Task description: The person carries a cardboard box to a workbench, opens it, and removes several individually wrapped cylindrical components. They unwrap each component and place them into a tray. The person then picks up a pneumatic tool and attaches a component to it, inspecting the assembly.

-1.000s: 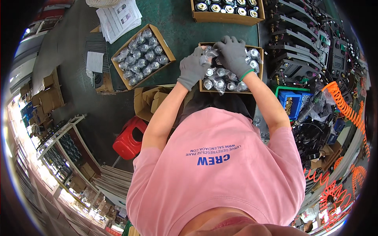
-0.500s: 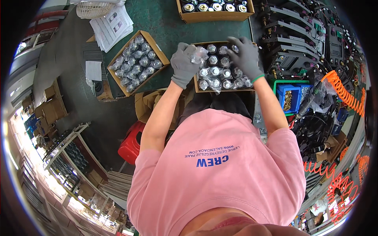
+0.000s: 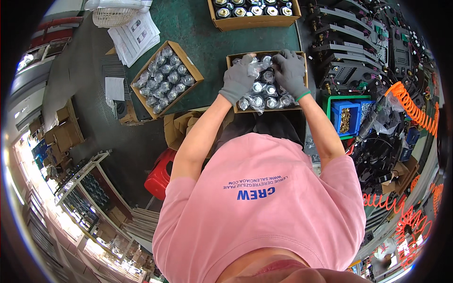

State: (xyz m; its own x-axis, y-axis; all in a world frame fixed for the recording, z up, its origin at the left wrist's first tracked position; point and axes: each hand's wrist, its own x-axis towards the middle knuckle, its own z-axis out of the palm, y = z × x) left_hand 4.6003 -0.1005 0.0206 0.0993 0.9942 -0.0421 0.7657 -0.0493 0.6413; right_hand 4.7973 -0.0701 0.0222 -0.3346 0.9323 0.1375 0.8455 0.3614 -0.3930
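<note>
In front of me stands an open cardboard box [image 3: 230, 60] packed with metal hex-topped parts [image 3: 257, 88], several of them wrapped in clear plastic. My left hand [image 3: 238, 78], in a grey glove with bare fingertips showing, is over the box's left side. Its fingers close on crumpled clear plastic bags [image 3: 255, 69]. Over the back right corner, my right hand [image 3: 290, 70], gloved in grey with a green cuff, has its fingers curled down among the parts; what they grip is hidden.
A tilted cardboard box [image 3: 192, 66] of plastic-wrapped parts stands to the left, and another box [image 3: 255, 22] of unwrapped parts behind. Papers [image 3: 134, 40] lie at the far left. On the right are stacked black panels [image 3: 347, 49], a blue bin [image 3: 336, 113] and an orange coiled hose [image 3: 410, 101].
My left hand has moved right, from the box's left edge to over its parts, carrying the plastic. My right hand has shifted slightly left, with its fingers now curled down.
</note>
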